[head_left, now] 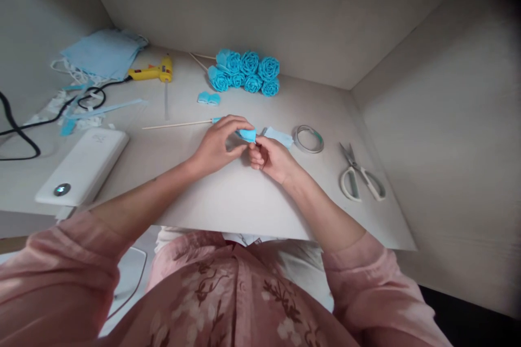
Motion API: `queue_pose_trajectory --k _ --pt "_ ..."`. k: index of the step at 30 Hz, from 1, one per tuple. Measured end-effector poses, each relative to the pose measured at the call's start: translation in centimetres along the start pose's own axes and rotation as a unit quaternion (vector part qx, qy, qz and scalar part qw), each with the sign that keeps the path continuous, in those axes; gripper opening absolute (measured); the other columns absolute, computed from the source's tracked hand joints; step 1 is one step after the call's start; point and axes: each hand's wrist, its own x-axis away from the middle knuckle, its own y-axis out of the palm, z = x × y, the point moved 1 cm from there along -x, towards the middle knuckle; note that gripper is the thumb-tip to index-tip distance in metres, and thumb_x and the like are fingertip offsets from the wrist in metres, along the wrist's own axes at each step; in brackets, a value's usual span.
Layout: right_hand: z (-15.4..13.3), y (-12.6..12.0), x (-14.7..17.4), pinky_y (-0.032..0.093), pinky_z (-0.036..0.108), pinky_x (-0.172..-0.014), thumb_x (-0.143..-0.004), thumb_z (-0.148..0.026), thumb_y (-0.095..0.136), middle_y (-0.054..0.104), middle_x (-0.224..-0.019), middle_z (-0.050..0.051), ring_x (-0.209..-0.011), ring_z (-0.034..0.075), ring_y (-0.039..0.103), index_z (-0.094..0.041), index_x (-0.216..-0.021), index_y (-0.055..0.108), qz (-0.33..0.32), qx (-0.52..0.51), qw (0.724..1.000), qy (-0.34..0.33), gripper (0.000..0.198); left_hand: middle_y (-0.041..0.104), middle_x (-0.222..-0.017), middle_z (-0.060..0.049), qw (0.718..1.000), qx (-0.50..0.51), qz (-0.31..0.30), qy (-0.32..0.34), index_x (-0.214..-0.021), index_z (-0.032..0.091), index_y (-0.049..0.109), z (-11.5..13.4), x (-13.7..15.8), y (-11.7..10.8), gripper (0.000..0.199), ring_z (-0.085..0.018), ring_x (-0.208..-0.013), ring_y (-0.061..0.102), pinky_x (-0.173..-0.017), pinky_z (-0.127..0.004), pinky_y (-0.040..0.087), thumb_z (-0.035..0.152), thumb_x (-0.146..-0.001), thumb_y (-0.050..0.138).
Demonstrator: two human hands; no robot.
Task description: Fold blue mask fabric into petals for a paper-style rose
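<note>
A small blue piece of mask fabric [247, 134] is raised just above the table, between my two hands. My left hand [220, 143] curls over it, fingers at its upper edge and thumb below. Pinched at its lower right corner, the piece is also in the fingers of my right hand [272, 157]. Behind my left hand lies a thin wooden stick [177, 125] with a blue tip, partly hidden by the fingers. A pale blue fabric piece [279, 136] rests flat just beyond my right hand. Two small blue cut petals [209, 98] lie farther back.
Blue fabric roses [249, 73] on sticks lie at the back. To the left are a yellow glue gun [152, 71], stacked face masks [101, 54], scraps [73, 111] and a white power bank [83, 168]. A tape roll [308, 139] and scissors [358, 173] lie right.
</note>
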Motion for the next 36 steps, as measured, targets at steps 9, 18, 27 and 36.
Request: queue_pose_trajectory --k 9,18,27,36 --pt "0.1 0.2 0.4 0.036 0.021 -0.041 -0.086 -0.053 0.063 0.043 -0.044 -0.008 -0.04 0.006 0.033 -0.018 -0.07 0.061 0.014 0.061 0.996 -0.06 0.039 0.068 -0.099 -0.004 0.99 0.089 0.042 -0.101 -0.097 0.019 0.065 -1.0 0.2 0.5 0.02 -0.017 -0.095 0.062 -0.09 -0.03 0.045 0.02 -0.077 0.067" --pt "-1.2 0.0 1.3 0.045 0.02 -0.05 -0.078 -0.045 0.074 0.054 -0.062 -0.007 -0.052 0.007 0.046 -0.021 -0.093 0.069 0.09 0.173 0.952 -0.237 0.03 0.066 -0.092 0.001 0.928 0.302 0.072 -0.204 -0.098 0.018 0.061 -1.9 -0.2 0.6 0.031 -0.009 -0.073 0.06 -0.073 -0.025 0.049 0.028 -0.072 0.076" --pt "-0.5 -0.4 0.7 0.043 0.023 -0.052 -0.08 -0.039 0.071 0.058 -0.062 -0.007 -0.051 0.007 0.049 -0.021 -0.097 0.065 0.064 0.258 0.93 -0.253 0.026 0.066 -0.088 0.0 0.92 0.327 0.034 -0.212 -0.094 0.017 0.06 -0.9 -0.2 0.6 0.031 -0.011 -0.075 0.063 -0.074 -0.027 0.051 0.026 -0.07 0.077" --pt "-0.6 -0.1 0.9 0.046 0.023 -0.058 -0.08 -0.034 0.07 0.066 -0.066 -0.005 -0.055 0.008 0.055 -0.021 -0.092 0.061 0.086 0.253 0.92 -0.286 0.019 0.068 -0.089 -0.002 0.883 0.415 0.018 -0.219 -0.101 0.017 0.061 -1.1 -0.2 0.5 0.031 -0.015 -0.078 0.066 -0.081 -0.034 0.052 0.029 -0.075 0.074"
